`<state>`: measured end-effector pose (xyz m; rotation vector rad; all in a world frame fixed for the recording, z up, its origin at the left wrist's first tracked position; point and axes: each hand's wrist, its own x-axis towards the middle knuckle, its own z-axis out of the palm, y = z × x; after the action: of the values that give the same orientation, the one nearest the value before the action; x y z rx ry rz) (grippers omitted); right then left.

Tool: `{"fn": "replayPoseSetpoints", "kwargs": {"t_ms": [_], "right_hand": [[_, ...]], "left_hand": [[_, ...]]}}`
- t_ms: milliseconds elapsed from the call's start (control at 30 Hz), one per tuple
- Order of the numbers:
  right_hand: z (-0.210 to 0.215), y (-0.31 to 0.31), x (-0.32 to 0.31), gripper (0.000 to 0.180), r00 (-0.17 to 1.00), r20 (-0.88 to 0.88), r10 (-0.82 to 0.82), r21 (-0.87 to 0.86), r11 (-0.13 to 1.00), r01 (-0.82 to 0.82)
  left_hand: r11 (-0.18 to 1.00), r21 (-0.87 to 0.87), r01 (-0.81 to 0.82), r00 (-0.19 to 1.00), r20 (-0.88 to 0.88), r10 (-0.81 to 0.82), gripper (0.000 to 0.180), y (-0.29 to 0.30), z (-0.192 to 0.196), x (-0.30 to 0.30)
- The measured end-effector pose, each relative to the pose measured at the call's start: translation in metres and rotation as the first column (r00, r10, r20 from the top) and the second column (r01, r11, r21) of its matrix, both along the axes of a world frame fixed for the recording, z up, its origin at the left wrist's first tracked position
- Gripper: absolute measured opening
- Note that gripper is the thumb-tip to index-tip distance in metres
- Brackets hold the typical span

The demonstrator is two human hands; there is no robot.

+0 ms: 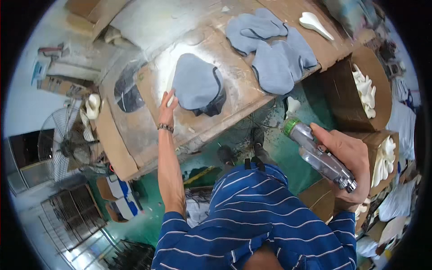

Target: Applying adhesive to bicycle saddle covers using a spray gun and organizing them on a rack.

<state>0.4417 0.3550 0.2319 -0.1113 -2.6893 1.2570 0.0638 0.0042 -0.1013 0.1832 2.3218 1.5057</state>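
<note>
My left hand, with a beaded bracelet at the wrist, reaches over the worktable. Its thumb and forefinger are apart, at the left edge of a grey, saddle-shaped fabric cover. Dark edging shows along the cover's right side, and dark material sticks out from under it. Off the table's front edge, on the right, my right hand is closed round a metallic spray gun. The gun's green-ringed front end points far and left, toward the table; shiny knobs show at its other end.
More grey covers lie overlapping at the table's far right, near a white saddle-shaped shell. Cardboard boxes of white shells stand right. A dark piece lies on the table's left. A fan stands beyond the left edge.
</note>
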Motion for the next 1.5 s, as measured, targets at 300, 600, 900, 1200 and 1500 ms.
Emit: {"fn": "replayPoseSetpoints", "kwargs": {"t_ms": [300, 600, 900, 1200, 1500], "right_hand": [[0.023, -0.027, -0.016, 0.066, 0.993, -0.046, 0.106, 0.121, 0.988, -0.1], [0.035, -0.043, -0.012, 0.065, 0.999, 0.025, 0.044, 0.188, 0.981, -0.047], [0.03, -0.051, -0.006, 0.064, 0.984, 0.012, -0.177, 0.231, 0.958, 0.17], [0.023, -0.022, -0.003, 0.065, 0.977, -0.016, 0.214, 0.149, 0.966, -0.209], [0.017, -0.006, 0.013, 0.063, 0.992, -0.006, -0.129, 0.241, 0.962, 0.126]], "left_hand": [[0.734, 0.475, -0.485, 0.866, 0.142, 0.48, 0.057, -0.07, -0.025, 0.093], [0.687, 0.253, -0.681, 0.73, 0.31, 0.609, 0.041, -0.117, -0.075, 0.204], [0.708, 0.333, -0.623, 0.781, 0.21, 0.589, 0.039, -0.085, -0.041, 0.183], [0.741, 0.447, -0.5, 0.788, -0.12, 0.604, 0.033, -0.029, 0.03, 0.144], [0.915, -0.384, -0.126, 0.733, -0.657, -0.175, 0.041, 0.035, 0.045, 0.054]]}}
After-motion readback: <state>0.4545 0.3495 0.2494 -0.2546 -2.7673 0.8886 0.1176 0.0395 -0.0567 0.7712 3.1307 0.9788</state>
